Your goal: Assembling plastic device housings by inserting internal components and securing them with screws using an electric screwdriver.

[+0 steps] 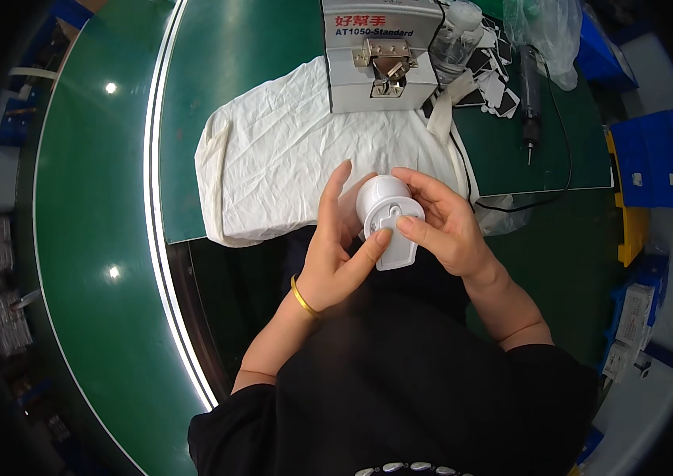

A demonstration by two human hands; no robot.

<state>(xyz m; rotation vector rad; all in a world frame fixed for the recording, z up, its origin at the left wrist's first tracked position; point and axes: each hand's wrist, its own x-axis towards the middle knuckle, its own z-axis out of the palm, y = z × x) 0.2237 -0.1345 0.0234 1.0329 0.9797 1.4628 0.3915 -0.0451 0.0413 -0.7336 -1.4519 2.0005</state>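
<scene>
The left hand (335,258), fingers outstretched and thumb pressed to the face of a white plastic part (400,254), grips the piece together with the right hand (451,234), whose thumb and bent fingers close on its other side. Both forearms angle inward from black sleeves, holding the part near a white cloth (273,159) spread on a green tabletop (233,47), a gray box (344,83) standing beyond.

A boxy light-grey machine (352,83) stands at the far edge of a creased white cloth (273,163), a slim dark corded screwdriver (531,103) lying rightward on the green tabletop (495,159).
</scene>
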